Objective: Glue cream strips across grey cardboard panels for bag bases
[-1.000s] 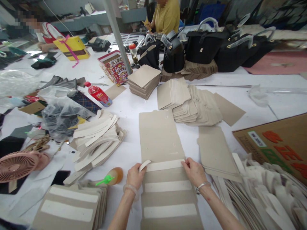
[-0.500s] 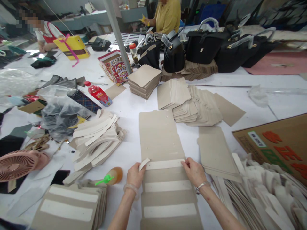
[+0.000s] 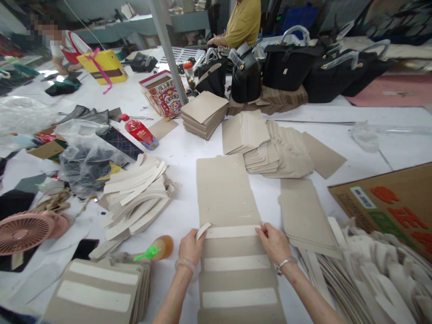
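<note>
Grey-beige cardboard panels (image 3: 226,189) lie end to end in front of me, the nearer one crossed by white strips. Along the upper edge of that nearer panel runs one white strip (image 3: 232,231). My right hand (image 3: 275,245) is closed, pinching this strip's right end between thumb and fingers. At its left end, my left hand (image 3: 191,249) is closed on another white strip (image 3: 203,230), whose short end sticks up from the fingers; the rest is hidden. Two more strips, a middle one (image 3: 236,262) and a lower one (image 3: 239,297), lie flat on the panel.
Left are loose strips (image 3: 141,193), a glue bottle with green nozzle (image 3: 162,247), stacked panels (image 3: 96,288) and a pink fan (image 3: 27,231). Right are more strips (image 3: 378,270) and a carton (image 3: 388,202). Cardboard stacks (image 3: 204,114) and black handbags (image 3: 286,65) stand beyond. Two people work behind.
My hands and the strips hold almost the same place. At the back, the person in yellow has lowered a hand, and the yellow piece it held is out of sight.
</note>
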A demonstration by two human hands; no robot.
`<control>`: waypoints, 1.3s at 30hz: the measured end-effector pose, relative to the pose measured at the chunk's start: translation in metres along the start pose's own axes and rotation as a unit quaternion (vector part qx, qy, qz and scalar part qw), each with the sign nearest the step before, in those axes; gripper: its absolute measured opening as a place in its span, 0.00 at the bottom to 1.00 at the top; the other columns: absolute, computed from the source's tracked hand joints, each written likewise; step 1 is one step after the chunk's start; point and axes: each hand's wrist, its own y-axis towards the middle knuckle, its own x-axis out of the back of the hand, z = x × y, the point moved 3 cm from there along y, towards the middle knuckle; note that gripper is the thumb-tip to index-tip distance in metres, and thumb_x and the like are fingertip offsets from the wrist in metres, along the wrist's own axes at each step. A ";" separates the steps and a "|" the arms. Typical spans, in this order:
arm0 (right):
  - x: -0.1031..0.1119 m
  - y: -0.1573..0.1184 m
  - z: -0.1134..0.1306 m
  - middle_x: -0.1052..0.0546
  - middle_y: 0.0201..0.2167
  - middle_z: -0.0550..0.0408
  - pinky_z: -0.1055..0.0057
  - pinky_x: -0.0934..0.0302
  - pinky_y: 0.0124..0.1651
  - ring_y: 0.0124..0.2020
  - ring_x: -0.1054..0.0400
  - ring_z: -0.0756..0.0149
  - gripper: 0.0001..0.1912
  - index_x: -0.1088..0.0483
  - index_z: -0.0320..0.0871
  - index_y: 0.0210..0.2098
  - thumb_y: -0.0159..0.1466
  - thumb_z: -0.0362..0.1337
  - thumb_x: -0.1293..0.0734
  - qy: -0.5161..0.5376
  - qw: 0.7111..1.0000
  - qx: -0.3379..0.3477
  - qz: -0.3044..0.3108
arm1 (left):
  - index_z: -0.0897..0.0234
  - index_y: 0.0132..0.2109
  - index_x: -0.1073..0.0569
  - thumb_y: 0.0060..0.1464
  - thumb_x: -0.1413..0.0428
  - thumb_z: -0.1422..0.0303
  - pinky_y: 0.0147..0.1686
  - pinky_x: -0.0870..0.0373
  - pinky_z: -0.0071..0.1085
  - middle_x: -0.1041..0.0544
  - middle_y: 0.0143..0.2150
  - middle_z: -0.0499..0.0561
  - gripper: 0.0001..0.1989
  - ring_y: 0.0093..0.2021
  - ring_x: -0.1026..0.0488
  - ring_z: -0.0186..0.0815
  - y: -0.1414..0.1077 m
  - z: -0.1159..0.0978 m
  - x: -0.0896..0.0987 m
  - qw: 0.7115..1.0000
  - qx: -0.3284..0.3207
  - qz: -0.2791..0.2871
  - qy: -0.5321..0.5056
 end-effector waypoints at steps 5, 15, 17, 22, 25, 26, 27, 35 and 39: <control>0.000 0.000 0.000 0.28 0.20 0.56 0.71 0.52 0.28 0.24 0.35 0.65 0.13 0.39 0.45 0.23 0.61 0.42 0.45 -0.002 1.000 0.001 0.001 | 0.61 0.34 0.30 0.55 0.59 0.54 0.28 0.44 0.26 0.24 0.28 0.51 0.19 0.31 0.29 0.35 0.001 0.000 -0.001 1.000 0.007 -0.001 0.015; -0.001 -0.001 0.000 0.29 0.19 0.56 0.72 0.53 0.28 0.24 0.36 0.65 0.14 0.40 0.45 0.23 0.61 0.43 0.45 -0.005 1.000 0.000 -0.006 | 0.60 0.36 0.30 0.56 0.59 0.55 0.30 0.42 0.27 0.23 0.30 0.53 0.19 0.34 0.27 0.37 0.000 -0.002 -0.001 0.999 0.017 0.006 0.034; -0.001 -0.001 0.000 0.28 0.20 0.56 0.72 0.53 0.28 0.24 0.36 0.65 0.14 0.40 0.45 0.23 0.61 0.44 0.45 -0.008 1.000 0.000 -0.008 | 0.60 0.37 0.30 0.56 0.59 0.54 0.30 0.41 0.27 0.23 0.31 0.53 0.19 0.35 0.27 0.38 0.000 -0.001 -0.001 0.999 0.018 0.005 0.038; -0.003 -0.001 -0.001 0.29 0.19 0.56 0.72 0.54 0.28 0.24 0.36 0.65 0.14 0.41 0.45 0.23 0.61 0.44 0.45 -0.007 1.000 -0.002 -0.008 | 0.59 0.37 0.30 0.56 0.60 0.54 0.31 0.41 0.28 0.23 0.31 0.53 0.19 0.36 0.26 0.39 0.001 0.000 -0.002 0.999 0.016 0.002 0.044; -0.004 -0.001 -0.002 0.30 0.19 0.57 0.72 0.54 0.28 0.23 0.37 0.66 0.14 0.41 0.45 0.23 0.61 0.43 0.45 -0.003 1.000 0.000 -0.008 | 0.59 0.37 0.30 0.56 0.60 0.54 0.31 0.41 0.28 0.23 0.32 0.53 0.19 0.36 0.26 0.39 0.001 0.000 -0.002 0.999 0.015 0.000 0.046; -0.005 -0.001 -0.002 0.30 0.19 0.57 0.72 0.54 0.28 0.23 0.37 0.66 0.14 0.40 0.45 0.23 0.61 0.43 0.45 -0.001 1.000 0.002 -0.009 | 0.60 0.37 0.30 0.56 0.60 0.54 0.31 0.41 0.28 0.23 0.32 0.54 0.19 0.36 0.26 0.39 0.001 0.000 -0.002 0.999 0.016 -0.001 0.046; -0.005 0.000 -0.003 0.30 0.19 0.57 0.72 0.54 0.28 0.23 0.37 0.66 0.14 0.40 0.45 0.23 0.61 0.43 0.45 0.000 1.000 0.002 -0.008 | 0.60 0.37 0.30 0.56 0.60 0.54 0.31 0.41 0.28 0.23 0.32 0.54 0.19 0.36 0.26 0.39 0.001 0.000 -0.002 0.999 0.018 -0.002 0.047; -0.003 0.000 0.000 0.29 0.19 0.56 0.73 0.54 0.28 0.23 0.37 0.67 0.12 0.38 0.44 0.23 0.61 0.41 0.43 0.012 1.000 -0.013 -0.015 | 0.60 0.37 0.30 0.55 0.61 0.52 0.31 0.40 0.30 0.23 0.32 0.56 0.21 0.37 0.26 0.42 -0.001 -0.004 0.001 0.999 0.015 0.005 0.045; -0.001 -0.001 0.001 0.28 0.21 0.56 0.73 0.54 0.28 0.25 0.36 0.68 0.11 0.36 0.43 0.24 0.60 0.40 0.42 0.017 0.999 -0.024 -0.021 | 0.59 0.37 0.30 0.54 0.62 0.51 0.33 0.39 0.32 0.23 0.33 0.56 0.22 0.38 0.27 0.44 0.001 -0.003 0.001 0.999 0.015 0.017 0.037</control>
